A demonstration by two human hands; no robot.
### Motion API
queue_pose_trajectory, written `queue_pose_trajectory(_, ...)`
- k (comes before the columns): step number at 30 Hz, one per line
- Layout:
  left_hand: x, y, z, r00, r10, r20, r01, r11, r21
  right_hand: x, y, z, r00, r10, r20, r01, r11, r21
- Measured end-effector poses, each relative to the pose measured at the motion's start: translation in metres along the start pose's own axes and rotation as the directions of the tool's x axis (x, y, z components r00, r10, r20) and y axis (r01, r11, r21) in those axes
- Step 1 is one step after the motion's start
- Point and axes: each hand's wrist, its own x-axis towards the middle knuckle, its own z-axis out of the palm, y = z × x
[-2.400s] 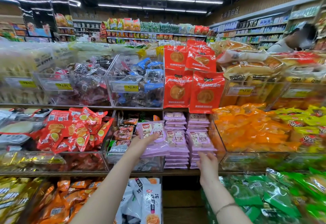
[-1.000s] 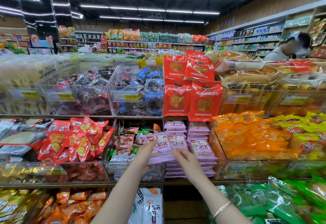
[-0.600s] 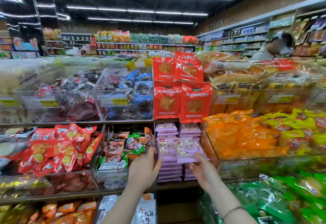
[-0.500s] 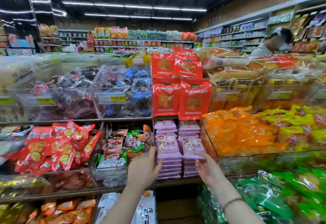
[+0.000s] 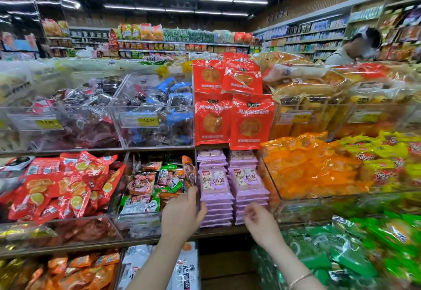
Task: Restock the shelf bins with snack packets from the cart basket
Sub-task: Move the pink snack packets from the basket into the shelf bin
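Head view: two stacks of flat lilac snack packets (image 5: 215,183) sit side by side on the middle shelf (image 5: 218,232), straight ahead of and just above both hands, their long axes seemingly running back into the shelf. The left hand (image 5: 182,214), fingers loose and empty, is nearer, beside the left stack's front edge. The right hand (image 5: 262,223), loosely curled and empty, hangs below the right stack. A clear plastic bin of brown-and-green packets (image 5: 141,187) and a clear plastic bin of orange packets (image 5: 307,171) flank the stacks, and red bread bags (image 5: 250,121) overhang them. No cart basket shows.

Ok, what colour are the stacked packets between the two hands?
The packets are lilac, with a pale picture on top; seen best in the head view.
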Motion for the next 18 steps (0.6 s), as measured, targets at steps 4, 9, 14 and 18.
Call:
queue_pose_trajectory(4,0.000,0.000,-0.001,1.000,-0.015,0.014,0.015,1.000,0.007,0.014,-0.005,0.000,0.968,-0.097,0.231,0.189,0.889,-0.417)
queue_pose_trajectory(9,-0.001,-0.001,-0.002,0.999,-0.013,0.042,0.013,1.000,0.001,0.044,-0.014,-0.008,0.962,0.011,0.272,0.085,0.938,-0.337)
queue_pose_trajectory(14,-0.001,0.003,-0.001,0.997,-0.042,0.060,0.040,0.999,0.023,0.047,-0.010,-0.006,0.963,0.014,0.268,0.057,0.966,-0.252)
queue_pose_trajectory(18,-0.005,0.008,-0.008,0.996,-0.056,0.073,0.059,0.998,-0.036,0.017,0.003,-0.004,0.978,-0.043,0.205,0.067,0.991,-0.113)
